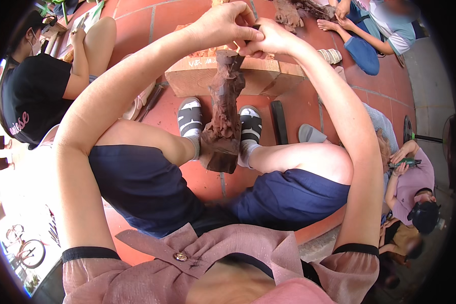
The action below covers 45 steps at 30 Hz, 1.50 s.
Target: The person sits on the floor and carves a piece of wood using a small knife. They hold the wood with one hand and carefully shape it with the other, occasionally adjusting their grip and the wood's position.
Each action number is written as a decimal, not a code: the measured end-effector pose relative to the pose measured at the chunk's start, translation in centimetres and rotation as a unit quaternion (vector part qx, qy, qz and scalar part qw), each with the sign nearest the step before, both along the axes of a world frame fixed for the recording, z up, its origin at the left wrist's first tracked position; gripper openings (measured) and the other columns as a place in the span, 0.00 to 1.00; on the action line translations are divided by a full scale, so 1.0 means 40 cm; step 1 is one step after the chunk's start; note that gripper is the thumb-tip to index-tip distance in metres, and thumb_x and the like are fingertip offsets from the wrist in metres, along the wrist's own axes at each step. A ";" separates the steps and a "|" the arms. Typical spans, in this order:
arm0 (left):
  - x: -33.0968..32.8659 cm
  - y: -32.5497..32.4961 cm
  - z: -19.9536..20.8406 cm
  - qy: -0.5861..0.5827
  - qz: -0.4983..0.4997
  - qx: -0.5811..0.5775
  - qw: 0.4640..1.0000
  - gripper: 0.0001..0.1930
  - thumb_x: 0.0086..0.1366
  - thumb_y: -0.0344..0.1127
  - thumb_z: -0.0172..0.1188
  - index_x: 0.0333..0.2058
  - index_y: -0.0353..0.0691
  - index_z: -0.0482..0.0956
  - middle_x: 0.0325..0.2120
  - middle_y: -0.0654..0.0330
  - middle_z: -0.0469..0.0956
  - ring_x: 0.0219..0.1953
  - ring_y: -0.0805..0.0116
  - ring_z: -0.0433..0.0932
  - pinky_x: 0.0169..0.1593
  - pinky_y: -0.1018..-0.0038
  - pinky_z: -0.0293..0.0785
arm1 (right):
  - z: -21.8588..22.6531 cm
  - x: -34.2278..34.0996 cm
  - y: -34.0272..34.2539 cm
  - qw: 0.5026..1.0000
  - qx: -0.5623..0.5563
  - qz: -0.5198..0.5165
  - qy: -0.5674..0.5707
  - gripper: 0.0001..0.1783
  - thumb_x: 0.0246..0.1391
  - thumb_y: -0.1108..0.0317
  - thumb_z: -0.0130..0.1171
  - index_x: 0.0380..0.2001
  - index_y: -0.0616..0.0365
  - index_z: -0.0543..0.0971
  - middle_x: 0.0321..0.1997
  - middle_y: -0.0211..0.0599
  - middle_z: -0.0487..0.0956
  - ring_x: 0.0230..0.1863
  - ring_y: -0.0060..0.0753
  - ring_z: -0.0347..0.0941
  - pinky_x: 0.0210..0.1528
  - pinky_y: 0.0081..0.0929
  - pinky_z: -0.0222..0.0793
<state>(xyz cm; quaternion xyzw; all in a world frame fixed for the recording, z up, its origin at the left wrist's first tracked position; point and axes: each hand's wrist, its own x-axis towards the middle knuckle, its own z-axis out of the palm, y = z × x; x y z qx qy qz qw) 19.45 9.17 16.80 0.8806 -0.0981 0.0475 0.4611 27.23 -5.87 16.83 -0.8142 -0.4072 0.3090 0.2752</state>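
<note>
My left hand (220, 24) and my right hand (269, 39) meet at the far end of my reach, fingers curled and closed together. A small dark piece shows between their fingertips, mostly covered, so I cannot make out its kind. Just below them stands a dark brown carved wood piece (225, 99), rough and knotted, with a squared base between my feet. Its top reaches up close to my fingers; whether they touch it I cannot tell. Behind the carving lies a thick pale wooden block (197, 76) with reddish wood chips (205, 52) on top.
A dark bar-shaped object (278, 121) and a grey slipper (311, 134) lie on the red tiles right of my feet. A person in black (40, 83) sits at left; another (372, 45) sits at far right. Rough brown wood (289, 15) lies beyond my hands.
</note>
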 end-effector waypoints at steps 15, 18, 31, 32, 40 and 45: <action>-0.007 0.006 -0.049 -0.082 0.001 0.084 0.993 0.10 0.50 0.32 0.58 0.32 0.38 0.74 0.26 0.53 0.77 0.31 0.57 0.78 0.37 0.66 0.73 | -0.068 0.001 0.005 0.999 -0.004 0.007 0.043 0.16 0.36 0.74 0.67 0.30 0.61 0.72 0.24 0.31 0.76 0.23 0.21 0.72 0.23 0.19 0.69; 0.007 0.007 -0.079 -0.137 0.010 0.091 0.986 0.10 0.49 0.31 0.58 0.32 0.36 0.75 0.24 0.56 0.77 0.29 0.62 0.78 0.36 0.69 0.73 | -0.082 0.012 0.008 0.997 -0.002 0.024 0.070 0.16 0.35 0.74 0.67 0.30 0.62 0.73 0.26 0.32 0.76 0.26 0.22 0.73 0.25 0.20 0.70; -0.034 -0.031 0.001 -0.165 -0.091 0.127 0.974 0.10 0.47 0.28 0.59 0.31 0.36 0.71 0.25 0.49 0.73 0.32 0.48 0.74 0.38 0.59 0.69 | -0.084 -0.031 -0.033 0.990 0.099 0.056 -0.082 0.27 0.34 0.67 0.71 0.40 0.66 0.72 0.33 0.37 0.79 0.37 0.28 0.75 0.41 0.25 0.71; -0.032 -0.025 -0.001 -0.204 -0.081 0.135 0.966 0.11 0.47 0.28 0.59 0.31 0.35 0.71 0.25 0.49 0.73 0.33 0.48 0.74 0.39 0.60 0.69 | -0.084 -0.021 -0.025 0.991 0.092 0.069 -0.072 0.28 0.34 0.67 0.71 0.40 0.66 0.72 0.34 0.37 0.79 0.37 0.28 0.75 0.42 0.25 0.71; -0.034 -0.019 0.003 -0.219 -0.090 0.137 0.962 0.14 0.45 0.25 0.58 0.34 0.35 0.73 0.28 0.48 0.75 0.34 0.47 0.74 0.40 0.61 0.70 | -0.086 -0.036 -0.025 0.993 0.070 0.047 -0.078 0.24 0.36 0.70 0.69 0.39 0.65 0.73 0.34 0.36 0.78 0.37 0.25 0.74 0.42 0.24 0.70; -0.031 -0.015 0.003 -0.204 -0.102 0.121 0.966 0.14 0.45 0.25 0.58 0.34 0.34 0.73 0.29 0.49 0.75 0.33 0.47 0.74 0.40 0.62 0.71 | -0.112 -0.024 -0.034 0.986 0.120 0.058 -0.101 0.23 0.38 0.69 0.68 0.38 0.65 0.72 0.34 0.37 0.78 0.36 0.24 0.74 0.37 0.24 0.72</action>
